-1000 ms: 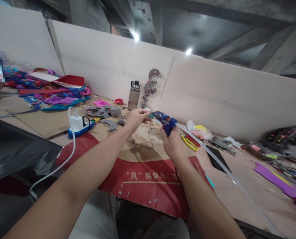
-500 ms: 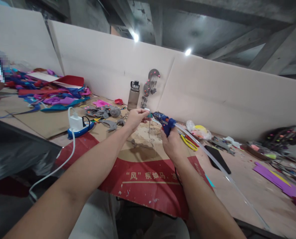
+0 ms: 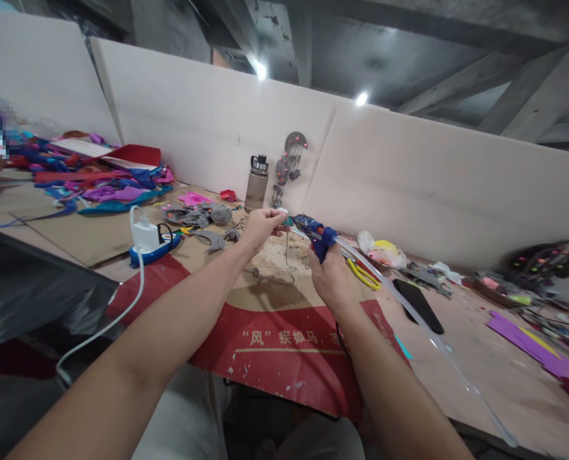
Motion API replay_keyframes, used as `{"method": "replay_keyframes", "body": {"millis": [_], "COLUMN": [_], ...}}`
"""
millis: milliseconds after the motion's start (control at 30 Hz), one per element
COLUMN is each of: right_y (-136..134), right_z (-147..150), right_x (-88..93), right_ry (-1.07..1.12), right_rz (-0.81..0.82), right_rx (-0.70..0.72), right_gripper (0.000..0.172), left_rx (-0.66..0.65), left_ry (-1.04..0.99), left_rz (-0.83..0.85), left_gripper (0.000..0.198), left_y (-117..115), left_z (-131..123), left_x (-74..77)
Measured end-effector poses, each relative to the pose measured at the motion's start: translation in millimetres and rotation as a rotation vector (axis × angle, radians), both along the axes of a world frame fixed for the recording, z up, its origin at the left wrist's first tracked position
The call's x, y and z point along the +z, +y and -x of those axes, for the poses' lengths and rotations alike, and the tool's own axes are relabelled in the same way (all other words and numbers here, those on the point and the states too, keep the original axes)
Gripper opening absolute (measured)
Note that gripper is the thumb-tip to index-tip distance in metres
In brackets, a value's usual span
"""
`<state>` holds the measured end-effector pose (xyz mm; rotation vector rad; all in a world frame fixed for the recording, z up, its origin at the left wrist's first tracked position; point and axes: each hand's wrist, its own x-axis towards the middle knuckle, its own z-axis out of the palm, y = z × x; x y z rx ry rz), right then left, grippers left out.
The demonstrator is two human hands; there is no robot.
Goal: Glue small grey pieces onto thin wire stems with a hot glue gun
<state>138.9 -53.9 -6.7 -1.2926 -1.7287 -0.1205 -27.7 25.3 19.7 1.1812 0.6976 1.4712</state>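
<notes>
My right hand (image 3: 331,275) is wrapped round the handle of a blue hot glue gun (image 3: 321,239), its nozzle pointing left. A long clear glue stick (image 3: 423,322) runs out of the gun's back, down to the right. At the nozzle, my left hand (image 3: 264,227) pinches a small teal-and-white piece (image 3: 287,220); its exact kind is too small to make out. A thin grey wire (image 3: 288,252) hangs below the fingers, reaching a bent coil on the board; whether it joins the piece I cannot tell.
A bottle (image 3: 257,185) stands by the white partition. To the left lie a blue power strip (image 3: 156,250) with a white charger and a heap of coloured felt (image 3: 106,179). Yellow-handled pliers (image 3: 364,276) and a black phone (image 3: 418,306) lie right. A person is at far left.
</notes>
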Motion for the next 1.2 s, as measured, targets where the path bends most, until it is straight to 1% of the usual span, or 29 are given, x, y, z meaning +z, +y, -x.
{"method": "replay_keyframes", "body": {"millis": [200,400,533,700,967,1067,1133,1200], "right_y": [1.2,0.7,-0.8,-1.6,-2.5,-2.3,0.6,7.1], "right_z": [0.0,0.2,0.7,0.9,0.5,1.5,1.0,-2.8], "right_x": [-0.2,0.2,1.1,1.8,1.9,1.8,0.6,-2.5], "right_ry": [0.007,0.015,0.006,0.008,0.020,0.068,0.155,0.269], "right_rz": [-0.026,-0.022,-0.019,-0.001,0.013,0.005,0.015,0.054], "right_rx": [0.015,0.006,0.020,0.002,-0.014,-0.017,-0.006,0.036], "right_gripper": [0.047,0.049,0.047,0.049,0.047,0.045,0.043,0.038], "left_rx": [0.000,-0.004,0.004,0.008,-0.021,-0.029,-0.026,-0.012], "left_ry": [0.012,0.014,0.003,0.007,0.024,0.042,0.061,0.094], "left_rz": [0.004,0.002,0.010,0.000,-0.008,-0.015,-0.022,-0.035], "left_gripper": [0.017,0.014,0.013,0.011,0.013,0.016,0.016,0.015], "left_y": [-0.8,-2.4,-3.6,-3.6,0.2,1.7,2.6,3.1], "left_z": [0.2,-2.1,-0.5,1.8,-0.4,-0.8,-0.7,-0.7], "left_x": [1.0,1.5,3.0,4.0,-0.9,-2.7,-3.3,-3.8]}}
